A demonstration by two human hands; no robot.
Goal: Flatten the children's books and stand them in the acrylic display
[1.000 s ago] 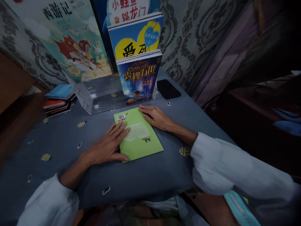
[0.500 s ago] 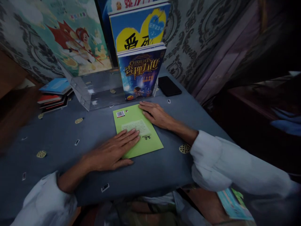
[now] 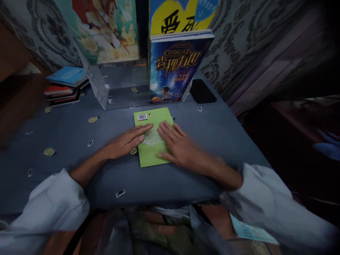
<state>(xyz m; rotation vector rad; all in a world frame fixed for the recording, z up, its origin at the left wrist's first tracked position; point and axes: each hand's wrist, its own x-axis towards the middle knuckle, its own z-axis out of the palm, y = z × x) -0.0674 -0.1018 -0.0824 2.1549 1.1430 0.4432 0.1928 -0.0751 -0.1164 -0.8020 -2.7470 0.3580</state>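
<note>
A green book (image 3: 152, 157) lies with its back cover up on the dark tablecloth, its barcode at the far left corner. My left hand (image 3: 126, 142) reaches over the book's left edge, fingers stretched out, with the fingertips over the printed text. Across the right side of the cover spreads my right hand (image 3: 179, 143), fingers extended and thumb apart, slightly blurred. Neither hand grips anything. Part of the text and the book's right edge are hidden under the right hand.
Behind the book, a clear acrylic stand (image 3: 124, 102) holds several upright books, a blue one (image 3: 175, 78) in front. A black phone (image 3: 203, 91) lies to its right. At the left is a stack of books (image 3: 66, 85). A patterned wall rises behind.
My right hand has come from the far right corner down onto the right part of the cover. My left hand has shifted up toward the barcode end. The view has also moved.
</note>
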